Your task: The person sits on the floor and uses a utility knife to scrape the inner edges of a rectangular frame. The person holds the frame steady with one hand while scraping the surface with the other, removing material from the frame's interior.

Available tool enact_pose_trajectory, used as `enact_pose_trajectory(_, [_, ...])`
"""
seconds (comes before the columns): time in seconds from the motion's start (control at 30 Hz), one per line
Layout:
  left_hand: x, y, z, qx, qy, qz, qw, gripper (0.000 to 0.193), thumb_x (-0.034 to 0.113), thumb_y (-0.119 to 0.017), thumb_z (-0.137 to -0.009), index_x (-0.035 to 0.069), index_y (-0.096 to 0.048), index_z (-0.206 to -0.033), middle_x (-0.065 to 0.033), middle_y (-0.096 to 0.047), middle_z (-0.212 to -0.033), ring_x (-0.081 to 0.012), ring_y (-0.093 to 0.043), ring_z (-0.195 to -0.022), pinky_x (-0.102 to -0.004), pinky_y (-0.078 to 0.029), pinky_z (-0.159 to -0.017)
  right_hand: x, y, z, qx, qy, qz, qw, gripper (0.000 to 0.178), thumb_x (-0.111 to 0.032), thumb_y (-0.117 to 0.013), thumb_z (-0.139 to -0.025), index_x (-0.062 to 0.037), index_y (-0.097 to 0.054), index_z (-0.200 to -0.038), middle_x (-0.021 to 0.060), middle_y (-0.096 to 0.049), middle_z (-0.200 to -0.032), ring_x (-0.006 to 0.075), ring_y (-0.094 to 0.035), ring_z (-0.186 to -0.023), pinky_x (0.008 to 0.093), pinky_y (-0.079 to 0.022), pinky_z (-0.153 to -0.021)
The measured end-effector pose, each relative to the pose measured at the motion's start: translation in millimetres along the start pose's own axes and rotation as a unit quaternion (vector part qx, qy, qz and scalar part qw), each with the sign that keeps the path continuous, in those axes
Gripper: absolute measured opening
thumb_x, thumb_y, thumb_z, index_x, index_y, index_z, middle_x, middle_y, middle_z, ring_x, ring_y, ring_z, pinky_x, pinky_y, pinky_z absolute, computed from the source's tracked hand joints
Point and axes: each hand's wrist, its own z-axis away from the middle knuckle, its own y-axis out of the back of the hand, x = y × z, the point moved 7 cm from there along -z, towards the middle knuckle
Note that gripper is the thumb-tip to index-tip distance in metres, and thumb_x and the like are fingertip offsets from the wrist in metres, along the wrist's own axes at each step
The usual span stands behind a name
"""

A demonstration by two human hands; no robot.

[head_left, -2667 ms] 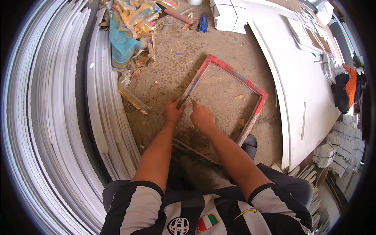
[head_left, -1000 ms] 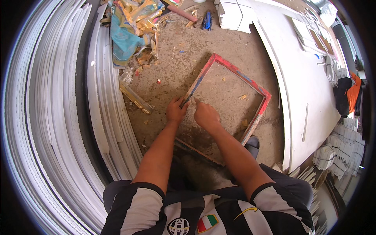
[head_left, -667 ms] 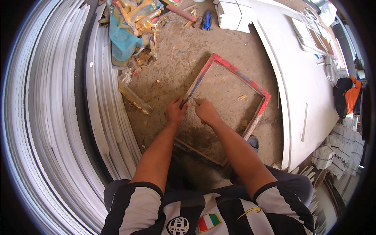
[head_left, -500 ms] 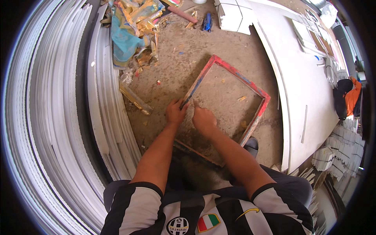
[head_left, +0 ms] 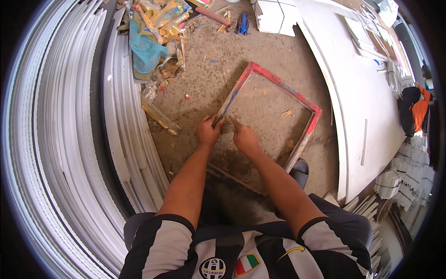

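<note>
A rectangular frame (head_left: 285, 88) with red and blue stained bars is held tilted over the floor in front of my knees. Around its left bar my left hand (head_left: 207, 131) is closed, thumb toward the inner side. My right hand (head_left: 246, 139) is inside the frame's outline, just right of that grip. Its index finger points up and left toward the left bar, and the other fingers are curled. Whatever these curled fingers may hold is hidden. The frame's near bar lies in shadow by my legs.
Long white sheets (head_left: 79, 116) stand stacked along the left. Crumpled plastic and tape scraps (head_left: 158, 37) lie at the far left, near a blue object (head_left: 242, 23). A large white board (head_left: 357, 102) covers the right side. Farther right is a person in orange (head_left: 421, 111). My shoe (head_left: 300, 172) is beside the frame.
My right hand has shifted slightly right, away from the left bar, its index finger still stretched. My left hand keeps its grip on the frame. The view has shifted a little.
</note>
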Motion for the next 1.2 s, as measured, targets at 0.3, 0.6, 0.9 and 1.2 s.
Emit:
enact_pose_trajectory(0.3, [2, -1, 0, -0.014, 0.004, 0.044, 0.999, 0.048, 0.040, -0.078, -0.089, 0.003, -0.075, -0.119, -0.0181, -0.069, -0.124, -0.0370, -0.067, -0.110, -0.0446, -0.054, -0.093, -18, 2, -8, -0.042, -0.036, 0.056, 0.997, 0.042, -0.012, -0.056, -0.095, -0.0115, -0.063, -0.136, 0.0267, -0.073, -0.106, 0.0433, -0.072, -0.100, 0.0509, -0.059, -0.086])
enact_pose_trajectory(0.6, [7, 2, 2, 0.034, -0.039, 0.027, 0.998, 0.050, 0.043, -0.079, -0.089, 0.002, -0.076, -0.116, -0.0210, -0.071, -0.118, -0.0392, -0.069, -0.108, -0.0434, -0.055, -0.093, 19, -19, -18, -0.036, -0.033, -0.293, 0.955, 0.043, -0.013, -0.058, -0.102, -0.0118, -0.060, -0.146, 0.0173, -0.061, -0.062, 0.0215, -0.061, -0.046, 0.0394, -0.052, -0.049])
enact_pose_trajectory(0.9, [6, 2, 1, 0.046, -0.064, 0.010, 0.997, 0.047, 0.041, -0.077, -0.090, 0.003, -0.075, -0.118, -0.0179, -0.070, -0.114, -0.0386, -0.066, -0.105, -0.0464, -0.054, -0.090, 2, -2, -13, 0.004, 0.020, -0.086, 0.996, 0.046, -0.011, -0.057, -0.096, -0.0142, -0.064, -0.141, 0.0243, -0.069, -0.088, 0.0370, -0.069, -0.080, 0.0480, -0.055, -0.072])
enact_pose_trajectory(1.2, [7, -3, 2, 0.052, -0.054, -0.019, 0.997, 0.047, 0.041, -0.075, -0.092, 0.001, -0.074, -0.117, -0.0173, -0.070, -0.111, -0.0377, -0.067, -0.104, -0.0464, -0.054, -0.087, 30, -17, -18, -0.031, -0.008, -0.246, 0.969, 0.044, -0.015, -0.057, -0.101, -0.0149, -0.061, -0.145, 0.0225, -0.067, -0.071, 0.0340, -0.069, -0.062, 0.0452, -0.055, -0.062])
